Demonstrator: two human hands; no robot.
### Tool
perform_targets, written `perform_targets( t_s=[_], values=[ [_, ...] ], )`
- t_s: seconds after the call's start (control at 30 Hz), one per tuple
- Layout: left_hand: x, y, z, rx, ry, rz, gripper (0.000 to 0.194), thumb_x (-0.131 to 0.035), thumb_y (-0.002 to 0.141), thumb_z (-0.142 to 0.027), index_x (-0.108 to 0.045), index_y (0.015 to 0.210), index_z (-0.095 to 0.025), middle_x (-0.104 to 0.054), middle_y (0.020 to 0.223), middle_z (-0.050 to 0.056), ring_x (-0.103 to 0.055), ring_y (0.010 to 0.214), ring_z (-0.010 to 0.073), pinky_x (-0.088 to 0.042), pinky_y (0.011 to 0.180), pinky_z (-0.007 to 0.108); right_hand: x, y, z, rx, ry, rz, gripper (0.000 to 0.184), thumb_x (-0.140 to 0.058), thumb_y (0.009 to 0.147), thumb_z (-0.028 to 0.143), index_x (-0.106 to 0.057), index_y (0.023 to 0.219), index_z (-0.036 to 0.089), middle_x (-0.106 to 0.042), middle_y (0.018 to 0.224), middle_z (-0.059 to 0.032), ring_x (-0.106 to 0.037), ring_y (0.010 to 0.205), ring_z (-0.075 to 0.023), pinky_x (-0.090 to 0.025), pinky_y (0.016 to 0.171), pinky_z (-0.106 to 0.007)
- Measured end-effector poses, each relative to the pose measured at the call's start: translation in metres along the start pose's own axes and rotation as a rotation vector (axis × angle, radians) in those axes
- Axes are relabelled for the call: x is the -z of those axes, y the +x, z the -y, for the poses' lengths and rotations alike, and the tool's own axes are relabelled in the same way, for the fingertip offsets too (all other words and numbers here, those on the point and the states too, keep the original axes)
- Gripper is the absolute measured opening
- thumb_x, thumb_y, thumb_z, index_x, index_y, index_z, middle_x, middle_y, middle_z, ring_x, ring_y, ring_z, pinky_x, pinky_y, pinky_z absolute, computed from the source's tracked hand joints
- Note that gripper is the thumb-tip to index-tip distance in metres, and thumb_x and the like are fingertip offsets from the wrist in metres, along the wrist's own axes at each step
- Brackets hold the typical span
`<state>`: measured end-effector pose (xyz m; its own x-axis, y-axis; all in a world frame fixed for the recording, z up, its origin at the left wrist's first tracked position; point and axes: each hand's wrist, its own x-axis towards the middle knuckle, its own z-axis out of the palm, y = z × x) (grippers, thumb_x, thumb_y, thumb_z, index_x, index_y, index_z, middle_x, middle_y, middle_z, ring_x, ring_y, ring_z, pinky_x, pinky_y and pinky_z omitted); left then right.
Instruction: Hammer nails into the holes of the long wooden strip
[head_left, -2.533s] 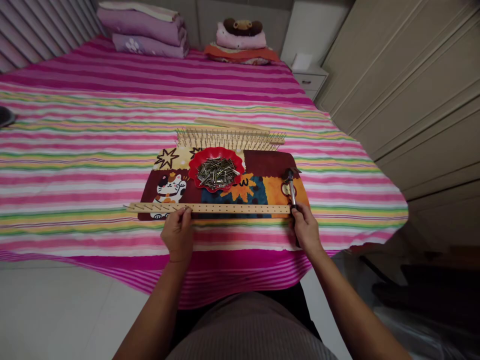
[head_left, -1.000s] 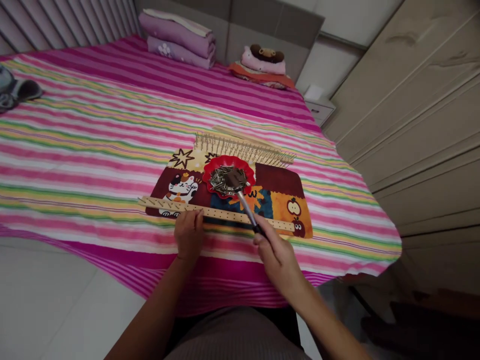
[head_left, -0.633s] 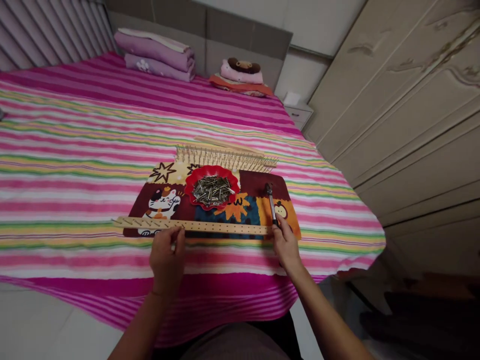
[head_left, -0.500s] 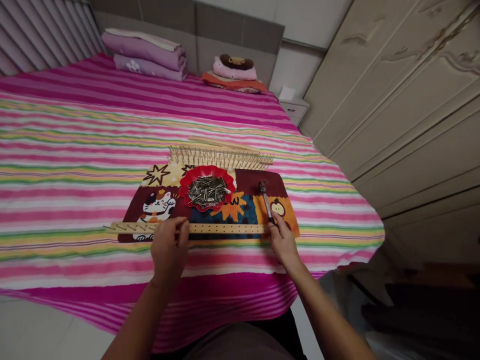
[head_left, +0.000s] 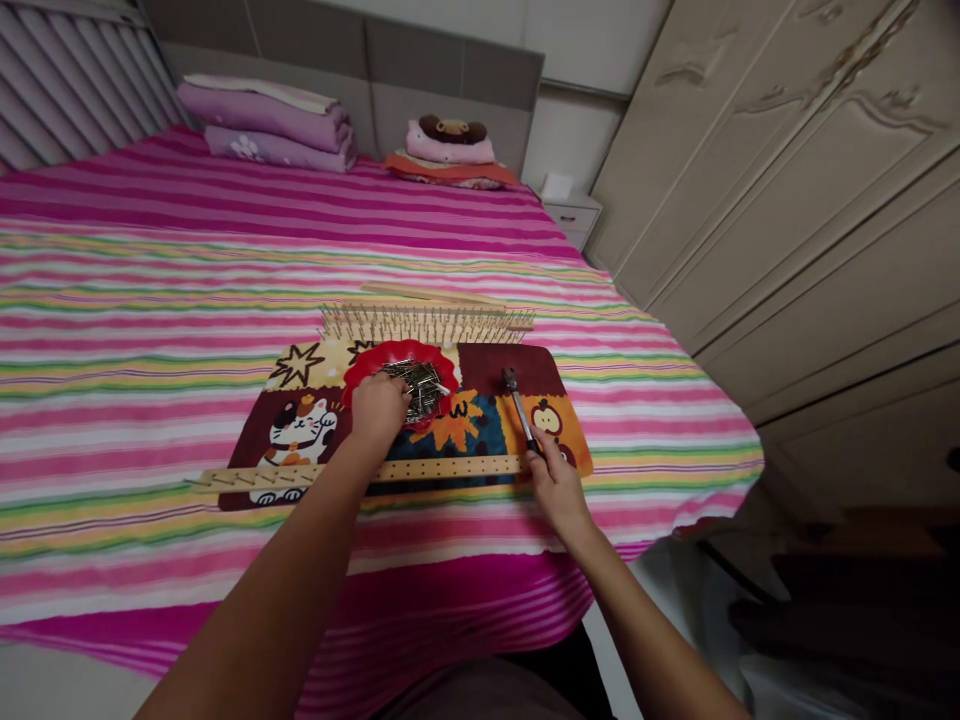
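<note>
While inside the bowl (head_left: 397,351), nails (head_left: 424,390) (heaped) right at left fingers (head_left: 391,392).

The bed (head_left: 465,222) before me, draped in striped sheets (head_left: 127,400), bears a patterned mat (head_left: 491,425), nail-studded wooden strips (head_left: 424,323) and folded purple quilts (head_left: 262,122).

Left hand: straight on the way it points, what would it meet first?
Most likely the nails in the red bowl: the left hand seems right at them, though contact is unclear.
</note>
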<state>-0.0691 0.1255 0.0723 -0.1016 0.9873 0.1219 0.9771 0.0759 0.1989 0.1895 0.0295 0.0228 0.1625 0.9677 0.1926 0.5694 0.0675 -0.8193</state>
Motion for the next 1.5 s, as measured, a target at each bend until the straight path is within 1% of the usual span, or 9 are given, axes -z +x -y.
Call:
perform_targets(
  t_s=[0.13, 0.37, 0.47, 0.57, 0.67, 0.73, 0.87, 1.03, 1.5],
  values=[
    [0.001, 0.001, 0.004, -0.031, 0.016, 0.006, 0.02, -0.055, 0.079, -0.026, -0.073, 0.082, -0.018, -0.067, 0.093, 0.013, -0.06, 0.088, 0.0296, -0.043, 0.071, 0.038, 0.0, 0.0, 0.002, -0.022, -0.014, 0.013, 0.052, -0.041, 0.085, 0.036, -0.06, 0.127, 0.012, -0.072, 0.101, -0.0123, -0.067, 0.085, -0.0236, -0.052, 0.075, -0.035],
    [0.002, -0.002, 0.015, 0.003, -0.226, -0.095, 0.018, -0.053, 0.078, -0.026, -0.069, 0.074, -0.019, -0.067, 0.085, 0.01, -0.059, 0.084, 0.0251, -0.044, 0.078, 0.036, 0.0, 0.0, 0.004, 0.004, -0.042, 0.031, 0.052, -0.039, 0.085, 0.035, -0.059, 0.127, 0.012, -0.072, 0.097, -0.0123, -0.068, 0.085, -0.0247, -0.053, 0.078, -0.037],
    [0.011, -0.003, 0.015, 0.089, -0.513, -0.138, 0.012, -0.056, 0.072, -0.025, -0.066, 0.068, -0.02, -0.066, 0.079, 0.007, -0.059, 0.078, 0.0214, -0.045, 0.078, 0.035, -0.001, 0.0, 0.004, 0.031, -0.058, 0.02, 0.05, -0.039, 0.084, 0.034, -0.061, 0.125, 0.014, -0.073, 0.098, -0.0117, -0.068, 0.087, -0.0252, -0.053, 0.079, -0.037],
    [0.027, -0.011, 0.014, 0.252, -0.973, -0.119, 0.009, -0.062, 0.066, -0.028, -0.063, 0.066, -0.019, -0.064, 0.068, 0.002, -0.057, 0.065, 0.0152, -0.046, 0.068, 0.03, 0.0, 0.0, 0.004, 0.045, -0.07, 0.014, 0.051, -0.039, 0.085, 0.037, -0.061, 0.124, 0.013, -0.073, 0.098, -0.0123, -0.067, 0.09, -0.0256, -0.053, 0.079, -0.037],
    [0.046, -0.033, 0.017, 0.374, -1.357, -0.066, 0.021, -0.071, 0.055, -0.031, -0.063, 0.069, -0.017, -0.063, 0.063, -0.001, -0.055, 0.058, 0.0117, -0.045, 0.057, 0.025, 0.001, 0.0, 0.005, 0.038, -0.073, 0.021, 0.052, -0.039, 0.085, 0.037, -0.061, 0.125, 0.013, -0.072, 0.097, -0.012, -0.067, 0.088, -0.0251, -0.053, 0.078, -0.037],
    [0.056, -0.056, 0.022, 0.414, -1.466, -0.076, 0.028, -0.076, 0.05, -0.031, -0.064, 0.071, -0.016, -0.064, 0.063, -0.001, -0.057, 0.058, 0.0109, -0.046, 0.055, 0.023, 0.002, -0.001, 0.005, 0.024, -0.071, 0.026, 0.053, -0.04, 0.084, 0.037, -0.059, 0.126, 0.012, -0.072, 0.095, -0.0115, -0.067, 0.085, -0.0244, -0.053, 0.077, -0.037],
    [0.054, -0.108, 0.043, 0.469, -1.463, -0.209, 0.028, -0.078, 0.05, -0.03, -0.064, 0.07, -0.017, -0.065, 0.064, -0.002, -0.059, 0.059, 0.01, -0.049, 0.058, 0.023, 0.002, -0.001, 0.004, -0.008, -0.077, 0.032, 0.053, -0.041, 0.083, 0.036, -0.058, 0.128, 0.012, -0.072, 0.092, -0.0107, -0.066, 0.078, -0.0233, -0.052, 0.074, -0.037],
    [0.018, -0.151, 0.066, 0.623, -1.241, -0.364, 0.028, -0.075, 0.055, -0.037, -0.065, 0.074, -0.018, -0.064, 0.065, -0.003, -0.058, 0.058, 0.0105, -0.05, 0.06, 0.026, 0.003, -0.001, 0.002, 0.017, -0.115, 0.031, 0.05, -0.043, 0.084, 0.036, -0.06, 0.126, 0.015, -0.072, 0.094, -0.0099, -0.065, 0.079, -0.0237, -0.05, 0.073, -0.036],
    [-0.033, -0.152, 0.041, 0.558, -1.053, -0.448, 0.027, -0.065, 0.07, -0.044, -0.068, 0.083, -0.02, -0.069, 0.084, 0.001, -0.062, 0.082, 0.016, -0.049, 0.082, 0.031, 0.006, -0.002, 0.008, 0.049, -0.099, 0.06, 0.05, -0.041, 0.085, 0.037, -0.059, 0.126, 0.015, -0.071, 0.098, -0.0102, -0.065, 0.087, -0.0251, -0.05, 0.079, -0.039]
  ],
)
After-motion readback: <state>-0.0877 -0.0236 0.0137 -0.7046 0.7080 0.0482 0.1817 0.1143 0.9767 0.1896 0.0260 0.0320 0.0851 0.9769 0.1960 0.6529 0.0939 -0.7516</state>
